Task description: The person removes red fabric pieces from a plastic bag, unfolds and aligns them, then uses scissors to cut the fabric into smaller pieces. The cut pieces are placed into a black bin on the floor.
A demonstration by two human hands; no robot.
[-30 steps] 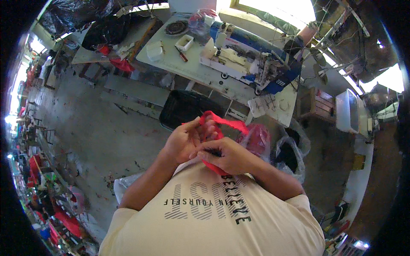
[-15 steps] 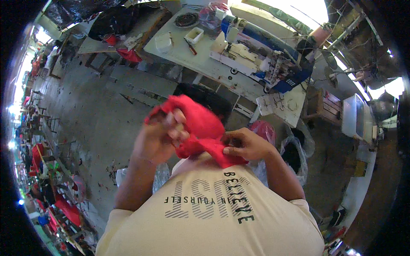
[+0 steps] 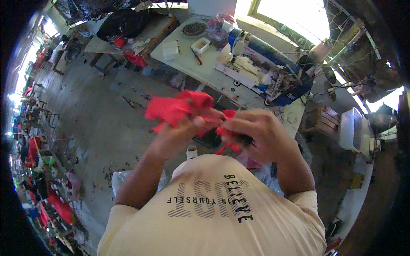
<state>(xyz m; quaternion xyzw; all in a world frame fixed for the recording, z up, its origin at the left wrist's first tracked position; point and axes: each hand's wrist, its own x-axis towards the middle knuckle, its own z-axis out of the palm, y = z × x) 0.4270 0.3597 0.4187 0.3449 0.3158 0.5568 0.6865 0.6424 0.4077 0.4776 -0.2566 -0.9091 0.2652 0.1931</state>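
Note:
A piece of bright red fabric (image 3: 168, 112) is bunched up between my two hands in front of my chest, blurred by motion. My left hand (image 3: 181, 132) is closed on it, with most of the cloth spilling over its far side. Close beside it, my right hand (image 3: 258, 134) is closed round the fabric's right end, and a narrow red strip hangs below those fingers. The fingertips of both hands nearly meet; exactly how they pinch the cloth is smeared.
Beyond my hands stands a white worktable (image 3: 164, 64) with a blue and white sewing machine (image 3: 256, 70), a small white tray (image 3: 200, 45) and a red-handled tool (image 3: 197, 58). At right are a wooden crate (image 3: 321, 122) and a white tub (image 3: 351, 128). Red garments (image 3: 60, 205) lie far left.
The red fabric has gone from spread between my hands to bunched toward the left. My right hand has moved up and inward, closer to the left. The view has shifted slightly.

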